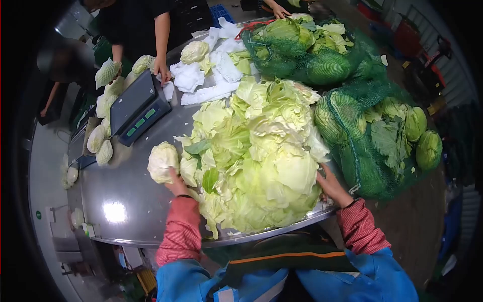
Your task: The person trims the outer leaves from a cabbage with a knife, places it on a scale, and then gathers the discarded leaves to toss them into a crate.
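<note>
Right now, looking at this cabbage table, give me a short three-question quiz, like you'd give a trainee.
1. True or false: the left hand touches a trimmed cabbage head.
2. The right hand rests against: A a knife, B the pile of loose cabbage leaves, C a bucket.
3. Fill in: the whole cabbages on the right sit in green ____ bags.
Key: 1 true; 2 B; 3 net.

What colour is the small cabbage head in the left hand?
Pale whitish green; the head view shows the cabbage head in the left hand.
</note>
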{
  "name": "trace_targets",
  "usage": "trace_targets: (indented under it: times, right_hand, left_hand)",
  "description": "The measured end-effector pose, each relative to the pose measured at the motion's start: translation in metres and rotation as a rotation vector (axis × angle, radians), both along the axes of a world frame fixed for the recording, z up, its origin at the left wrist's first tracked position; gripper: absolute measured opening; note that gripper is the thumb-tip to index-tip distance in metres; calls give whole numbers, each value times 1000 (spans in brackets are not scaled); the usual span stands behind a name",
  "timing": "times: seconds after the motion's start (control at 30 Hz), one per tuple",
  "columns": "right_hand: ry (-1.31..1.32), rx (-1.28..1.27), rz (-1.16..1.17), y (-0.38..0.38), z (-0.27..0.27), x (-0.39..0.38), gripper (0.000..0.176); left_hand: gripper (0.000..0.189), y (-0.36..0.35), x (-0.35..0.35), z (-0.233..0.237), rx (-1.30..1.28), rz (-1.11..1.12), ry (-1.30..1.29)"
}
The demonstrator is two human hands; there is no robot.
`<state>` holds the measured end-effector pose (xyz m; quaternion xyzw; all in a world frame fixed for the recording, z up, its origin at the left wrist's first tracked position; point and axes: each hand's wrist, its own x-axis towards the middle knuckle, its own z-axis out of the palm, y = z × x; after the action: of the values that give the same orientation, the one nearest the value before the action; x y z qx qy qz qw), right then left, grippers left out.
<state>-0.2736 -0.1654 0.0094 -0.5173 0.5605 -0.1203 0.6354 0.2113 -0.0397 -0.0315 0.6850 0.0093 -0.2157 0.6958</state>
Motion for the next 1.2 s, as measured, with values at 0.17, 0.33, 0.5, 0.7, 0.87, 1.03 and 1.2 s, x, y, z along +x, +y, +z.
trace_targets:
  times: [0.17,0.33,0.5,0.7,0.87,1.03,1.2]
  right_hand:
    - [26,98,115,-31,9,32,74]
    - [-76,127,269,-51,2,85,68]
    - [-64,124,345,-62,-8,104,74]
    - [-354,-33,357,-58,-59,113,78]
    - [-303,-25,474,-48,16,114,82]
    - [-357,-177,514,-45,83,99,76]
    - [-396,-658,442,-78,116,81,74]
  left_hand:
    - [100,-37,-39,-34,164,-387,-183]
    - [72,-81,-58,-3,88,-949,83]
    - [63,-71,-75,4,30,-973,12]
    - [52,-50,-86,20,-188,-902,419]
    - [43,-19,-100,46,-179,-997,-36]
    - [59,-14,-108,110,-322,-1096,46]
    - [61,-45,-150,208,-590,-1129,105]
